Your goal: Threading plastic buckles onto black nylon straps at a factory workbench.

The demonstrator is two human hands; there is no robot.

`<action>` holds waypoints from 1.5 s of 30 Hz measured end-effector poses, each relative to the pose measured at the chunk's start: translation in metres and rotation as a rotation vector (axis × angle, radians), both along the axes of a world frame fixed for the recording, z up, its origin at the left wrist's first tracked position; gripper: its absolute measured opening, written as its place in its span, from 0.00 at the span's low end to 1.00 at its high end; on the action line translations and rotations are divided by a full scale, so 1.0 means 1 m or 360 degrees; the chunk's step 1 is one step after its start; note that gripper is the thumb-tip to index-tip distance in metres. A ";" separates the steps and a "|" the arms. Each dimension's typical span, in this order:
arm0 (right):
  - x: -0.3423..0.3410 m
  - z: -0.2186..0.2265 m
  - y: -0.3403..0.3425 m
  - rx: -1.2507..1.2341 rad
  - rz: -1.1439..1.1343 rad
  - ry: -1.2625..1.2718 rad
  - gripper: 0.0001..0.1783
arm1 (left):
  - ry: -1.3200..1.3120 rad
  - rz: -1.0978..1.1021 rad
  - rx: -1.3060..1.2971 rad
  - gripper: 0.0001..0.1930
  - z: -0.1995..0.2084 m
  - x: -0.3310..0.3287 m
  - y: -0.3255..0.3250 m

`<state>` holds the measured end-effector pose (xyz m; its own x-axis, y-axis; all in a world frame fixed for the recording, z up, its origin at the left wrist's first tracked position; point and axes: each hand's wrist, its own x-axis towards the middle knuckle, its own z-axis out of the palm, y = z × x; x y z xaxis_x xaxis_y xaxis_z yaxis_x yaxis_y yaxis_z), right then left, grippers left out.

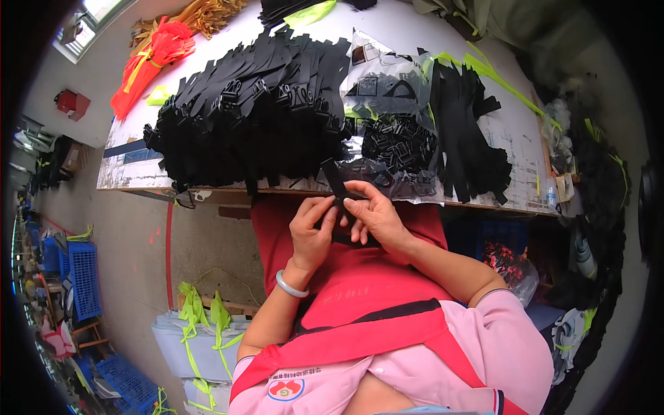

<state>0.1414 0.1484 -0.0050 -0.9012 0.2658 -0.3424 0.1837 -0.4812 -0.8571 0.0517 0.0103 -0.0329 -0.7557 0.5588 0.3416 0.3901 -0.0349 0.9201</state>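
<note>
My left hand (311, 228) and my right hand (377, 218) meet at the table's near edge, in front of the red apron. Between their fingertips they pinch a black webbing strap (335, 178), whose free end points up toward the table. Fingers cover its lower end, so I cannot tell whether a buckle is on it. Just beyond my left hand lies a big heap of black straps (242, 131), many with plastic buckles at their ends. A clear plastic bag (394, 104) beyond my right hand holds loose black buckles (400, 144).
A bundle of plain black straps (467, 131) lies right of the bag. Red straps (155, 62) and tan straps (200, 17) sit at the table's far left. Wrapped white bundles (200, 339) with yellow-green ties stand low at left, blue crates (83, 277) farther off.
</note>
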 end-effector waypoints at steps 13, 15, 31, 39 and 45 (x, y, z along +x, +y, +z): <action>-0.007 0.037 0.009 0.1281 -0.0058 0.0789 0.06 | -0.1423 -0.0060 -0.0043 0.09 0.016 -0.021 -0.008; 0.002 0.084 0.029 0.1039 -0.0227 0.1165 0.07 | -0.1290 0.0068 -0.0041 0.10 0.009 -0.027 -0.016; 0.005 0.006 0.005 0.0514 0.0346 -0.0314 0.09 | -0.0511 0.0150 -0.0007 0.07 0.000 -0.018 -0.024; -0.013 0.007 -0.006 0.0327 0.0238 -0.0086 0.10 | -0.0173 0.0177 0.0134 0.07 0.002 -0.008 -0.017; -0.034 -0.014 0.017 -0.0342 0.0722 -0.0184 0.12 | -0.0518 -0.0171 0.0048 0.08 0.010 -0.011 -0.037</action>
<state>0.1072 0.1657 -0.0194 -0.8625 -0.2304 -0.4505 0.5026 -0.4941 -0.7094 0.0408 -0.0264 -0.0233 -0.7651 0.6344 0.1100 0.0691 -0.0889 0.9936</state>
